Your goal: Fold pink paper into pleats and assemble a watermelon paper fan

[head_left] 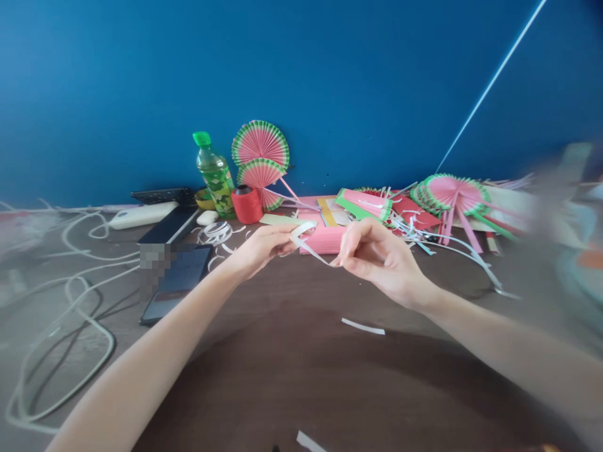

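Just above the middle of the dark brown surface point(292, 376), I see a narrow white strip point(315, 252) running between the person's two hands, curling over in a loop beside the left hand point(258, 251) and slanting down to the right hand point(387, 265). The left fingers are pinched together on the looped part; the right thumb and forefinger are clamped on the lower end. Right behind the strip lies a pink pleated paper point(323, 243). Nearer to me, a short white piece point(362, 326) rests flat on the surface. Farther back stand a red spool point(247, 206) and a green-capped bottle point(215, 176), with pink-and-green pleated fans point(260, 145) up against the blue wall point(330, 75). More fans point(455, 191) lie off to the right, and on the left a dark phone point(183, 279) sits near a looping white cable point(112, 344).
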`<state>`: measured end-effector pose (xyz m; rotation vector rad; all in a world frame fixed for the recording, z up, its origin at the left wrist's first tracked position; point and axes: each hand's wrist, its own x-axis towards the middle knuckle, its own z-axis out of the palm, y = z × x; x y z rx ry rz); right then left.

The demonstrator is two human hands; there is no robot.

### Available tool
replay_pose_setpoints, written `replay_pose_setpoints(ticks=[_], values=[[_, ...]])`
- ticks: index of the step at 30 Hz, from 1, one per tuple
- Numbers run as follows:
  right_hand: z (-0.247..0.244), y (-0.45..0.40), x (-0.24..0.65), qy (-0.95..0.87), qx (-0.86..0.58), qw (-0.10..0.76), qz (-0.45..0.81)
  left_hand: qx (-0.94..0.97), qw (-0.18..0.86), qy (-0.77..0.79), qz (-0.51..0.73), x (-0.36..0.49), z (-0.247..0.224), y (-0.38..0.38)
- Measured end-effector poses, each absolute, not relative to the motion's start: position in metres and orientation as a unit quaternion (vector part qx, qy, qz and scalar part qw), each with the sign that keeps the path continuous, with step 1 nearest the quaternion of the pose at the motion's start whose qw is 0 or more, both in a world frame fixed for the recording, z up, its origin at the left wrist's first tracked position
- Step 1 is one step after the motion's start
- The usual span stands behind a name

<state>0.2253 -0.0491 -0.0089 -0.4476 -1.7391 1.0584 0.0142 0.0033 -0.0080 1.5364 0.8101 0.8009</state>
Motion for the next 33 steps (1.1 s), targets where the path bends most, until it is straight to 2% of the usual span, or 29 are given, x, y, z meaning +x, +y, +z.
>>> replay_pose_setpoints(ticks=[8,23,25,28,33], values=[[-0.007,-0.052,0.223,-0.711,-0.177,0.538,0.417,0.640,0.608,0.297,0.364,0.011,-0.008,0.002],[-0.008,-0.059,0.222,-0.717,-0.201,0.554,0.372,0.570,0.654,0.304,0.395,0.020,0.001,-0.002],[-0.008,-0.062,0.222,-0.727,-0.204,0.553,0.351,0.577,0.624,0.325,0.416,0.017,-0.002,0.001],[-0.006,-0.066,0.223,-0.760,-0.187,0.535,0.319,0.585,0.512,0.406,0.480,0.003,-0.009,0.010],[0.001,-0.054,0.230,-0.774,-0.301,0.514,0.217,0.723,0.204,0.551,0.363,-0.018,-0.024,0.022]])
